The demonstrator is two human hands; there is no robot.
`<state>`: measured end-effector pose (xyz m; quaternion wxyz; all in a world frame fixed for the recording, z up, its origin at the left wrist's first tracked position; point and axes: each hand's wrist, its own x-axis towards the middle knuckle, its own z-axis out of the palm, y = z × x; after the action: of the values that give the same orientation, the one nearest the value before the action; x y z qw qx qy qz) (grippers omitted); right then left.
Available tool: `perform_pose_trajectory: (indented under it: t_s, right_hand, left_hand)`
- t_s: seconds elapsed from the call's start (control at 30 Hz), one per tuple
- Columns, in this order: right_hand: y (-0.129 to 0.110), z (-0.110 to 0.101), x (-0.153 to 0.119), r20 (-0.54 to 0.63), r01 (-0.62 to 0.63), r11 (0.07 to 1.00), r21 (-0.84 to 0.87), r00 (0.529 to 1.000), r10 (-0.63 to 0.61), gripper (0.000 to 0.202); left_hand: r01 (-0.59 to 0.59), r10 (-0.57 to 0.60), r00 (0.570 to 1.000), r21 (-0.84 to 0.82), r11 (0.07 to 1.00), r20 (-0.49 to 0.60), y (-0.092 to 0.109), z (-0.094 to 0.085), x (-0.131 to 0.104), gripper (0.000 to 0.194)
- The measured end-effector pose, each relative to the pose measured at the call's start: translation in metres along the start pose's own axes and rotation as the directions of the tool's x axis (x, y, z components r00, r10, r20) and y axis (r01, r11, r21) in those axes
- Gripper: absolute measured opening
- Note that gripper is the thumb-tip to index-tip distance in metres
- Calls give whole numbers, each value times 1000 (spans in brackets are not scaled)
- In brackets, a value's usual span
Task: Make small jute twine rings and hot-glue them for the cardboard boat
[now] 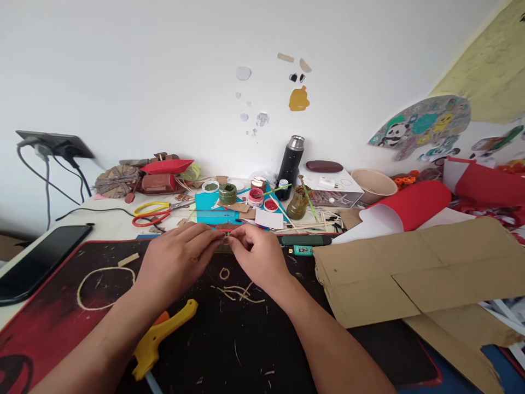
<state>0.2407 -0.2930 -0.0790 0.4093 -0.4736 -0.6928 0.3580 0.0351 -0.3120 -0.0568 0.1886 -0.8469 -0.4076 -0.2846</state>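
My left hand (180, 260) and my right hand (258, 257) meet at the far edge of the black and red mat (229, 350). Their fingertips pinch together around something small that the fingers mostly hide. Just below them on the mat are a small twine ring (224, 273) and several short cut pieces of twine (241, 293). A larger loop of twine (81, 283) and a small cardboard strip (128, 260) lie left of my left hand. Under my left forearm is a yellow glue gun (164, 334), partly covered.
Behind the hands stand paint jars (227, 194), a black thermos (290, 158) and a jar of murky liquid (298, 205). Scissors (151, 213) and a phone (41, 262) are at the left. Cardboard (410, 268) and a red paper roll (422, 205) cover the right side.
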Motion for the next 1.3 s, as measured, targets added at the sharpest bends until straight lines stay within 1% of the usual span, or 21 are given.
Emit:
perform_pose_trajectory:
  t_s: [0.23, 0.37, 0.5, 0.6, 0.73, 0.87, 1.0, 1.2, 1.3]
  right_hand:
    - [1, 1, 0, 5, -8, 1000, -6, 1000, 8, 5]
    - [0, 1, 0, 18, -22, 1000, -13, 1000, 23, 7]
    - [-1, 0, -1, 21, -8, 999, -38, 1000, 9, 9]
    - [-2, 0, -2, 26, 15, 997, -81, 1000, -13, 9]
    - [-4, 0, -3, 42, 55, 980, -193, 998, -47, 11]
    - [-5, -1, -4, 73, 116, 944, -309, 993, -98, 12]
    - [-4, 0, -3, 106, 144, 911, -386, 988, -111, 14]
    - [-4, 0, -4, 146, 164, 888, -429, 983, -111, 17]
    - [-5, 0, -5, 159, 174, 893, -415, 980, -117, 17]
  left_hand:
    - [-73, 70, 997, 80, 994, 38, 2, 1, 1, 30]
    - [-106, 100, 993, 111, 988, 60, 1, 0, 1, 32]
    - [-90, 78, 992, 127, 988, 99, 3, -1, 3, 37]
    - [-69, 57, 992, 103, 992, 113, 4, 0, 3, 39]
    - [-35, 28, 991, 58, 998, 127, 3, 1, 2, 34]
    - [-49, 39, 989, 65, 997, 144, 3, 0, 2, 33]
    - [-45, 36, 986, 51, 998, 161, 4, -2, 3, 32]
    - [0, 3, 989, -24, 1000, 148, 2, -2, 3, 33]
    - [54, -36, 984, -100, 994, 173, 0, -3, 3, 35]
